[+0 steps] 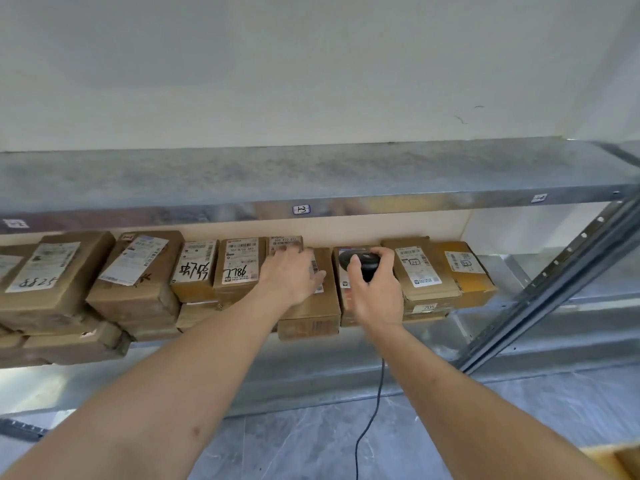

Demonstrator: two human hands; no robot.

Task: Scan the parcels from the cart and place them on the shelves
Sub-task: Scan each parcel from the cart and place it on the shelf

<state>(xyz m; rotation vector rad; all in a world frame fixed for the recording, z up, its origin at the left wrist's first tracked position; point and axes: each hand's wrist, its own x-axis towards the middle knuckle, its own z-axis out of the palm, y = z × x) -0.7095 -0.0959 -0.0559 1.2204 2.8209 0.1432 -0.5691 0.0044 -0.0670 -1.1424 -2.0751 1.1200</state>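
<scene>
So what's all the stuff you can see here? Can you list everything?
parcels: about a dozen showing, brown cardboard with white labels, stacked along the middle shelf
upper shelf: one, grey metal, above the parcels, with small white tags on its front edge
shelf post: one, dark grey, slanting at the right
floor: grey marbled tiles, below
scanner: one, black, with a black cable hanging down
yellow box corner: one, bottom right
left hand: one, lying flat on a parcel
right hand: one, its grip around the scanner
</scene>
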